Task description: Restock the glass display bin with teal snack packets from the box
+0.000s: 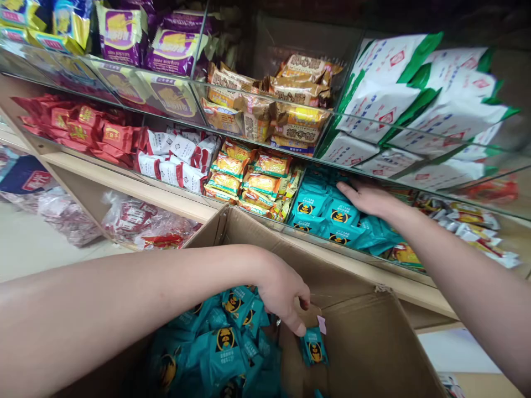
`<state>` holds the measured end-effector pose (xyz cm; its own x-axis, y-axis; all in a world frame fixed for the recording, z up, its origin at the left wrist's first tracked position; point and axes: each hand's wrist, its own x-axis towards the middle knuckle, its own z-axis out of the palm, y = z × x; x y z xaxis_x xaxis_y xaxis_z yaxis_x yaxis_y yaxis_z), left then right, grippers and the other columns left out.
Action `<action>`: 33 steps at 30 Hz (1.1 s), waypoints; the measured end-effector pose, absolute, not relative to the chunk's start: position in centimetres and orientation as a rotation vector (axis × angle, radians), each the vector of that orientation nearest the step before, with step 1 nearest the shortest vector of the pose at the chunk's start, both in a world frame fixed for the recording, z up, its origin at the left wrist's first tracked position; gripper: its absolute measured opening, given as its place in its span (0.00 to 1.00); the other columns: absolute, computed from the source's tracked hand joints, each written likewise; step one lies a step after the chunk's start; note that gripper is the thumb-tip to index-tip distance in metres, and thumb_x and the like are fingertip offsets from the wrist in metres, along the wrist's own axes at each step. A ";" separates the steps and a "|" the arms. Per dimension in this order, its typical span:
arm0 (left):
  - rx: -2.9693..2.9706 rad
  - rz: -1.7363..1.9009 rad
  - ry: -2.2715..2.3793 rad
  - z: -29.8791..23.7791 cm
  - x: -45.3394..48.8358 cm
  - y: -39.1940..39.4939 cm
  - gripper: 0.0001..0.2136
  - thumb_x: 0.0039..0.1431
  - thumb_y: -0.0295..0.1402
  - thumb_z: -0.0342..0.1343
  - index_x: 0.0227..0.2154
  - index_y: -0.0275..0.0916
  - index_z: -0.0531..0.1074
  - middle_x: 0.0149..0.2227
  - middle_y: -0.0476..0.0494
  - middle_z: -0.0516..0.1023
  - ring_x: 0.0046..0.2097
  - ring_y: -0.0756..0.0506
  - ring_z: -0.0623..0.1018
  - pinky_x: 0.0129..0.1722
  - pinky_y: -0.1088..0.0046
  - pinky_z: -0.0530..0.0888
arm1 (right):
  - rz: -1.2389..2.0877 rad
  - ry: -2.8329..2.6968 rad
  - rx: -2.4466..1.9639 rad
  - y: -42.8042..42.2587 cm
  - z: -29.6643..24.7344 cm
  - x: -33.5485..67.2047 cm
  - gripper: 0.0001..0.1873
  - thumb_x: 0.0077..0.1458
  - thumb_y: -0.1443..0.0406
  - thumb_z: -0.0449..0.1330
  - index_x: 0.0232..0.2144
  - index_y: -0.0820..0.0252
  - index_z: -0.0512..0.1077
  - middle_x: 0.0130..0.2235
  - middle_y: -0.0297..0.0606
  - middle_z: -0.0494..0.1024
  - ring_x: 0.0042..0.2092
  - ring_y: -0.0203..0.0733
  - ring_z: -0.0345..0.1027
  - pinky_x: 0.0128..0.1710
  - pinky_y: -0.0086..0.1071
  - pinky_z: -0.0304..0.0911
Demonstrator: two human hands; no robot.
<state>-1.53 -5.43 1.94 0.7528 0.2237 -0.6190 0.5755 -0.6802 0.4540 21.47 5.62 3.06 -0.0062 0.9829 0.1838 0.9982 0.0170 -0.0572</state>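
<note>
Left hand [282, 293] hangs in box [365, 342], beneath glass-fronted snack bins [265, 218].

box [365, 342] right side free | box left: teal packets [224, 348] piled | glass front [290, 229] low, open above it

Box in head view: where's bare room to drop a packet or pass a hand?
Bare: the right half of the box, bordered by the left hand, a lone packet and the box's right wall. Crowded: the box's left side, filled by the packet heap; the shelf packets beside the right hand lie tightly packed.
</note>
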 end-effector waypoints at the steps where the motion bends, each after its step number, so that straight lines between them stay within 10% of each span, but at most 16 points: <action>1: 2.297 -0.701 0.600 1.9 -1.5 -5.4 0.27 0.49 0.43 0.49 0.52 0.36 0.60 0.37 0.39 0.76 0.35 0.44 0.73 0.29 0.74 0.66 | -0.128 -2.114 -2.084 5.5 3.1 21.6 0.38 0.52 0.46 0.36 0.55 0.68 0.55 0.57 0.49 0.55 0.58 0.53 0.45 0.55 0.44 0.45; 9: 2.339 -0.637 0.617 1.8 -1.7 -5.4 0.27 0.48 0.44 0.50 0.50 0.36 0.63 0.39 0.38 0.75 0.34 0.44 0.73 0.26 0.74 0.64 | -0.194 -2.173 -2.011 2.4 2.8 20.6 0.42 0.51 0.44 0.35 0.52 0.73 0.59 0.54 0.56 0.60 0.56 0.55 0.50 0.53 0.44 0.48; 16: 2.364 -0.602 0.673 1.8 -1.6 -5.5 0.24 0.46 0.41 0.53 0.47 0.37 0.67 0.36 0.38 0.76 0.30 0.44 0.72 0.24 0.74 0.61 | -0.382 -2.359 -1.382 -6.7 0.8 16.7 0.21 0.55 0.55 0.45 0.34 0.63 0.71 0.44 0.47 0.70 0.50 0.49 0.58 0.49 0.43 0.53; 20: 2.437 -0.658 0.708 1.5 -1.6 -5.3 0.21 0.46 0.42 0.53 0.42 0.36 0.71 0.32 0.37 0.76 0.27 0.43 0.71 0.22 0.73 0.60 | 0.084 -2.718 -1.433 -11.4 -1.6 14.0 0.15 0.54 0.61 0.47 0.26 0.60 0.70 0.28 0.41 0.73 0.35 0.42 0.66 0.35 0.35 0.60; 26: 2.446 -0.673 0.692 0.9 -1.9 -5.2 0.26 0.46 0.45 0.51 0.48 0.37 0.66 0.36 0.37 0.76 0.32 0.41 0.73 0.23 0.73 0.61 | 1.037 -2.882 -1.502 -13.2 -9.9 12.6 0.24 0.36 0.62 0.61 0.39 0.62 0.70 0.40 0.42 0.73 0.39 0.44 0.67 0.35 0.30 0.61; 33: 2.425 -0.739 0.701 1.2 -1.8 -5.4 0.28 0.47 0.48 0.48 0.49 0.38 0.65 0.39 0.37 0.75 0.33 0.42 0.73 0.24 0.73 0.64 | 1.452 -2.649 -1.854 -14.2 -14.8 10.4 0.29 0.40 0.73 0.54 0.49 0.64 0.63 0.45 0.52 0.70 0.46 0.51 0.65 0.41 0.37 0.61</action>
